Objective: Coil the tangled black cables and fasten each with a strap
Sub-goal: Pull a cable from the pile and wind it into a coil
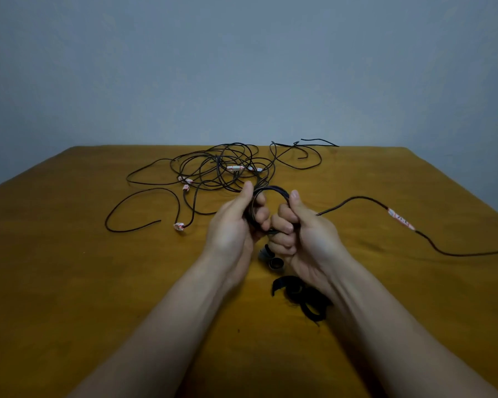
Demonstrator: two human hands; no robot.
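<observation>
Over yellow-brown worktop (69, 268), below grey wall: clamped round small black coil (270, 189) by left grip (236, 222), fingers curled through the loop; pinched on its right arc by right grip (302, 234). Just nearer, loose straps (302, 300); trailing right, taped lead (400, 218); farther back, tangled cables (213, 168).
</observation>
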